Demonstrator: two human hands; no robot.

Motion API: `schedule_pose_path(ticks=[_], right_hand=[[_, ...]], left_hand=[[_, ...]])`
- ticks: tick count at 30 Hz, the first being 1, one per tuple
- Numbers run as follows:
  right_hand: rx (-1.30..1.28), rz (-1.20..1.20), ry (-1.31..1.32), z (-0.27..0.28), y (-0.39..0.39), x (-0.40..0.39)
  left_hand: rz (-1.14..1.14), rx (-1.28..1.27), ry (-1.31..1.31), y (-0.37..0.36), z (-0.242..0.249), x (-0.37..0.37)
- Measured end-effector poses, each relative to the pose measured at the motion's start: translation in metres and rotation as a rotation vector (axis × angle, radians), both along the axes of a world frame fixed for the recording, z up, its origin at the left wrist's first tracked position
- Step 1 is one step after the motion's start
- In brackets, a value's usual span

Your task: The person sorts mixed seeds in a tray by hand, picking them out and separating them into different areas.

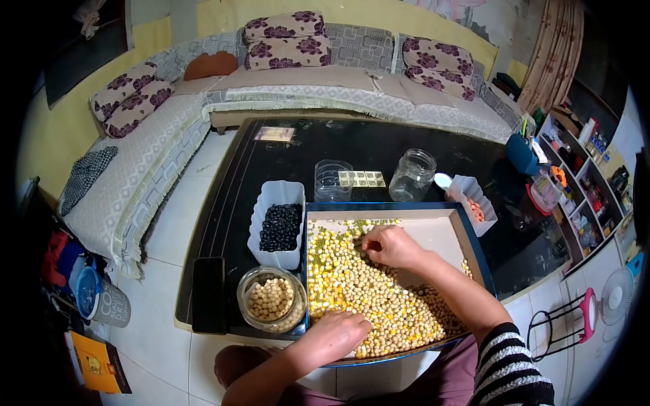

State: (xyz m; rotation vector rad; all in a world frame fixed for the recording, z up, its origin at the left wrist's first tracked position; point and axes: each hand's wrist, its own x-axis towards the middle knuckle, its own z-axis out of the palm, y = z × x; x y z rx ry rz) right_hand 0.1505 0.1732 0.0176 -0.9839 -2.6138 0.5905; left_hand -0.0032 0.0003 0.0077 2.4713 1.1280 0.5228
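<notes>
A shallow blue-edged box (439, 233) holds a mix of yellow corn kernels (325, 260), round beige beans (413, 308) and small green beans (349, 233). Inside it, near the far side, my right hand (391, 247) is closed in a pinch at the grains; its fingertips are partly hidden. At the near edge, my left hand (336, 335) rests on the grains with its fingers curled together, and what they hold is hidden. Left of the box stands an open glass jar (298, 318) of beige beans. Behind that jar is a translucent tub (257, 210) with black beans (280, 227).
Behind the box on the black table (379, 139) stand a clear plastic jar (332, 177) and a glass jar (413, 174). A translucent tub (464, 186) of reddish nuts is at the right corner. A phone (208, 295) lies at left.
</notes>
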Motion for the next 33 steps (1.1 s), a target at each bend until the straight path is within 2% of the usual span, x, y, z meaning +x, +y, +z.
schedule_pose_path(ticks=[7,14,16,18,21,26,28,33], right_hand=[[0.096,0.100,-0.053,-0.010,0.000,-0.004],[0.114,0.055,-0.200,-0.002,0.004,-0.006],[-0.008,0.025,-0.104,0.005,0.003,-0.004],[0.006,0.005,-0.050,0.009,0.003,-0.007],[-0.222,-0.014,0.168,0.040,-0.012,-0.022],[-0.124,0.280,0.413,0.075,-0.052,-0.064],[-0.067,0.388,0.430,0.081,-0.065,-0.081],[-0.082,0.415,0.373,0.080,-0.077,-0.097]], left_hand=[[0.007,0.008,-0.008,-0.001,0.000,0.000],[0.002,-0.002,0.001,-0.001,0.000,-0.001],[0.000,0.012,-0.012,-0.001,-0.002,-0.001],[0.001,0.012,-0.017,-0.001,-0.003,0.000],[0.001,0.004,-0.011,-0.001,-0.003,0.000],[-0.012,0.017,0.000,0.000,-0.008,0.000],[-0.008,0.021,-0.001,0.000,-0.006,0.000],[0.022,-0.030,0.010,-0.002,-0.001,0.001]])
